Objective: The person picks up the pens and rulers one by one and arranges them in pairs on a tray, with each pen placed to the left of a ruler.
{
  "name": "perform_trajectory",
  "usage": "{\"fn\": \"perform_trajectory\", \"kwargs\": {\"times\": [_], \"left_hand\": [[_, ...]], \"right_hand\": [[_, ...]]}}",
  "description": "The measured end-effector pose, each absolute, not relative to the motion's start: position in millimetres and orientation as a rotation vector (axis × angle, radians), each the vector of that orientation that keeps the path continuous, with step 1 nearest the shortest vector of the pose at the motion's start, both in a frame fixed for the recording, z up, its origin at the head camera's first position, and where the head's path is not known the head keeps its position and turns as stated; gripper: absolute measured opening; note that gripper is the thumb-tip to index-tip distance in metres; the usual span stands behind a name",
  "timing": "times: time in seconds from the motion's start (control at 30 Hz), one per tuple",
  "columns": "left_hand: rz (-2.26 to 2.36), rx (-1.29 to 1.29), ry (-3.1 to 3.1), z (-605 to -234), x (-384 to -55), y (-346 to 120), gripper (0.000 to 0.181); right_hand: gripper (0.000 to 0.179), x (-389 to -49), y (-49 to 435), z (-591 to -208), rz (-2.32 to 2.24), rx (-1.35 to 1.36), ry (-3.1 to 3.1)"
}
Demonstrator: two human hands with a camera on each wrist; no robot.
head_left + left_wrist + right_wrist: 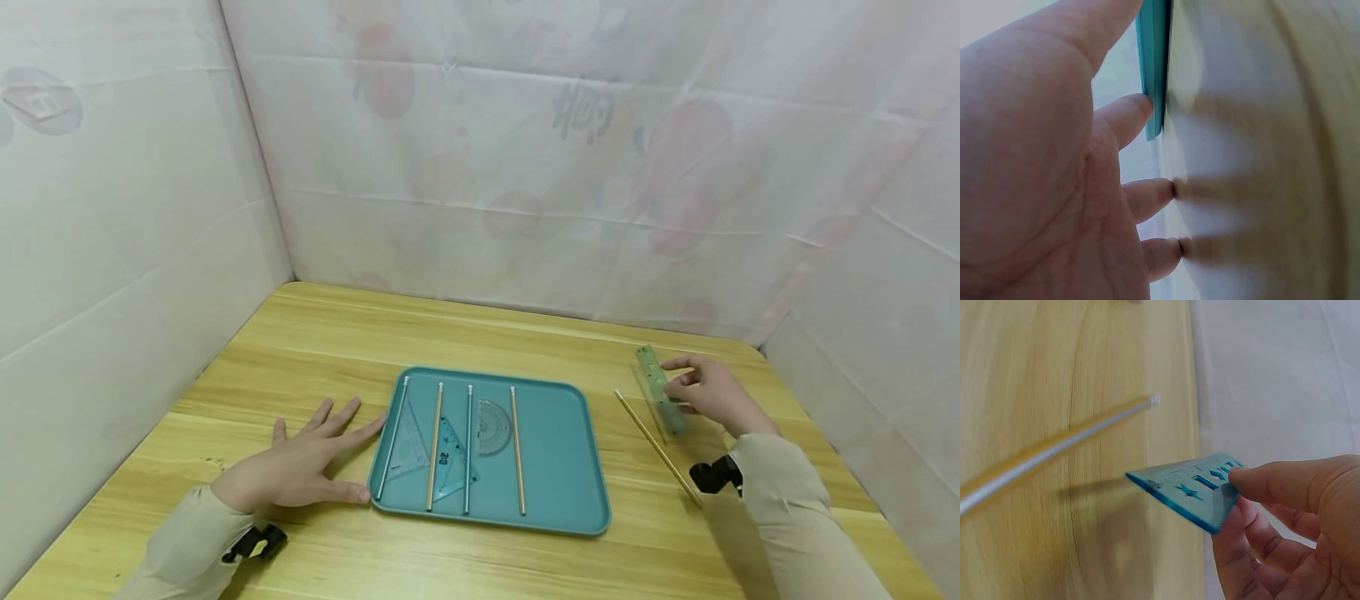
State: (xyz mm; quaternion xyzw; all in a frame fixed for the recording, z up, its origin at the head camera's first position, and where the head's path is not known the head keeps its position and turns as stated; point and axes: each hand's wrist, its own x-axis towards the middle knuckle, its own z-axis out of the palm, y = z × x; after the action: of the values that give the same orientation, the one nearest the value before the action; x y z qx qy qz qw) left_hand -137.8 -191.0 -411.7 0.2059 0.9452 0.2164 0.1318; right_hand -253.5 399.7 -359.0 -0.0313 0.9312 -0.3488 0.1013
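Note:
My right hand (pixel 716 396) pinches a translucent blue-green stencil ruler (pixel 651 375) between thumb and fingers. In the right wrist view the ruler (pixel 1194 481) is tilted above the wood, its star and other cut-outs showing. A gold pencil (pixel 657 443) lies on the table just left of it. With fingers spread, my left hand (pixel 300 467) rests at the left side of a teal tray (pixel 558 450), thumb and index finger at its rim. On the tray are a clear set square (pixel 407 450), a blue set square (pixel 454 457), a clear protractor (pixel 493 427) and several pencils (pixel 517 450).
The wooden table (pixel 315 342) runs back to a pale patterned cloth wall (pixel 480 167), with more cloth at both sides. Small black devices (pixel 255 543) are strapped at the wrists. Bare wood shows between the tray and the loose pencil.

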Motion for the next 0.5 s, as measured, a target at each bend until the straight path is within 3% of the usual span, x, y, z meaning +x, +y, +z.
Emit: {"fn": "perform_trajectory", "kwargs": {"times": [0.5], "left_hand": [[0.626,0.592,2.747,-411,-138,-191,0.1]], "right_hand": [[0.059,-240,355,-346,-1.188,-0.207,2.669]]}}
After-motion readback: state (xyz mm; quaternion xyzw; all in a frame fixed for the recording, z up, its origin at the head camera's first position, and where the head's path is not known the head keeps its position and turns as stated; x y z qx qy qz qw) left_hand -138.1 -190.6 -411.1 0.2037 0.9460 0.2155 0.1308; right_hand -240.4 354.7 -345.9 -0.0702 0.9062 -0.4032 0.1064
